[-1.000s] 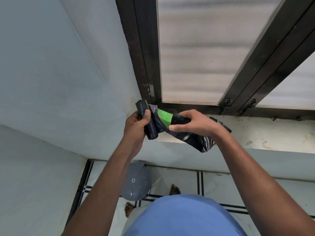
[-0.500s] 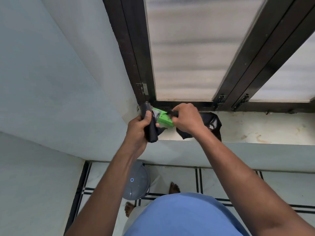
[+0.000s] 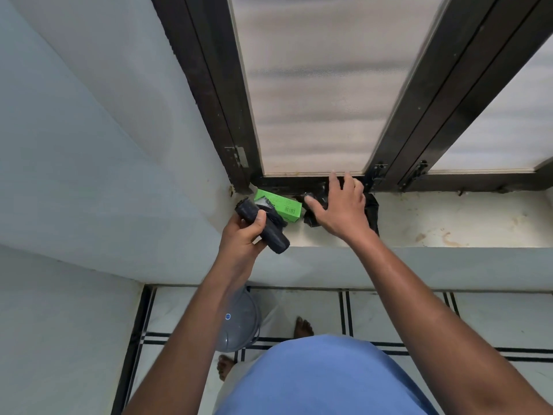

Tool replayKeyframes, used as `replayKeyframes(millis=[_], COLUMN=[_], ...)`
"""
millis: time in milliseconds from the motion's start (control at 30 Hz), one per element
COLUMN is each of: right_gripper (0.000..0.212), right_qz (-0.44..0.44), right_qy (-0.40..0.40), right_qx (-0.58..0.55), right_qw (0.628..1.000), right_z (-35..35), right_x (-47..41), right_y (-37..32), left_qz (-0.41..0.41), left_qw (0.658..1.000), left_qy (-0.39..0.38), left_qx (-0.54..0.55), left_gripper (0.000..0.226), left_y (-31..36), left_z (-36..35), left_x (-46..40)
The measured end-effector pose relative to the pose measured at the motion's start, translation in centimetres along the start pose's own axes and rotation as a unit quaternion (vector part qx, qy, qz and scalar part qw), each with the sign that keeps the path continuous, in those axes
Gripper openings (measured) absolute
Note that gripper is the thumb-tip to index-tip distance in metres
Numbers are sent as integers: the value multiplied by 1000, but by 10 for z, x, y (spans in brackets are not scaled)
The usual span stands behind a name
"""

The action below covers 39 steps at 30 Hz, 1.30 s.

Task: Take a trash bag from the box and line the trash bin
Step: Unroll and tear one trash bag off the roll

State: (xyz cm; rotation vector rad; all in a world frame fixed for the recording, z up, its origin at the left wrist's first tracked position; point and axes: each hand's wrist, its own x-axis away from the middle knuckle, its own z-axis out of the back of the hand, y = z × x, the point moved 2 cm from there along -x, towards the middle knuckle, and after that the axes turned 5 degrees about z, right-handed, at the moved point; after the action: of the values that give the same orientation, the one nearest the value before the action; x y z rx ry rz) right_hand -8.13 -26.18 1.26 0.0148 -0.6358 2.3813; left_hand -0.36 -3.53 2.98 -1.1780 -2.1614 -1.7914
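Below the window, a pale sill carries the green box. Left hand clamps the bag roll; right hand, fingers spread, rests on loose black plastic. Best tear one bag off cleanly along its perforation.

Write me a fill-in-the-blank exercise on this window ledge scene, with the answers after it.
1. The left hand grips a rolled black ____.
2. The box on the ledge is ____ in colour.
3. The right hand rests with fingers spread over crumpled ____ plastic.
4. The grey trash bin stands on the ____.

Answers: trash bag; green; black; floor

Stained window sill, green box, black plastic
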Motion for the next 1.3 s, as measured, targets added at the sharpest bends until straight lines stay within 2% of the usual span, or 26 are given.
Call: replayKeyframes(millis=[67,100,167,233,367,433,533,700,800,900,1033,1133,1233,1300], right_gripper=[86,87,101,112,95,78,49,44,31,26,26,32,23,22], right_qz=[66,89,83,52,8,18,37,23,33,44,27,-4,-19,-23], right_qy=[31,-2,-115,-180,-241,-246,-231,-185,-169,-170,-180,-174,-152,-148], right_qx=[-139,-220,-354,-414,-548,-573,-580,-614,-616,-606,-615,-628,-621,-618], right_qw=[988,971,924,891,801,781,781,767,769,776,767,759,769,771], right_z=[3,4,3,0,-6,-2,2,2,6,12,18,20,16,15], right_x=[23,35,55,64,61,60,60,60,56,53,51,50,49,50], right_y=[-13,-20,-32,-36,-34,-38,-45,-48,-45,-44,-48,-53,-54,-55], left_qz=[-2,-2,5,12,18,20,5,-34,-51,-54,-74,-76,-60,-36], left_qw=[1000,999,998,996,992,991,992,999,994,990,990,991,993,996], left_qy=[-9,-13,-27,-39,-56,-66,-66,-17,7,-21,-31,-38,-48,-55], left_qx=[23,34,53,77,113,119,108,-25,-100,-129,-111,-99,-86,-54], left_gripper=[37,39,49,57,49,49,49,57,48,35,19,19,20,10], left_y=[4,6,12,17,22,25,30,40,48,51,48,47,48,50], left_z=[0,-1,-3,-4,-4,-5,-6,3,13,23,33,35,37,38], left_x=[-1,0,2,4,8,11,14,18,25,28,25,26,27,28])
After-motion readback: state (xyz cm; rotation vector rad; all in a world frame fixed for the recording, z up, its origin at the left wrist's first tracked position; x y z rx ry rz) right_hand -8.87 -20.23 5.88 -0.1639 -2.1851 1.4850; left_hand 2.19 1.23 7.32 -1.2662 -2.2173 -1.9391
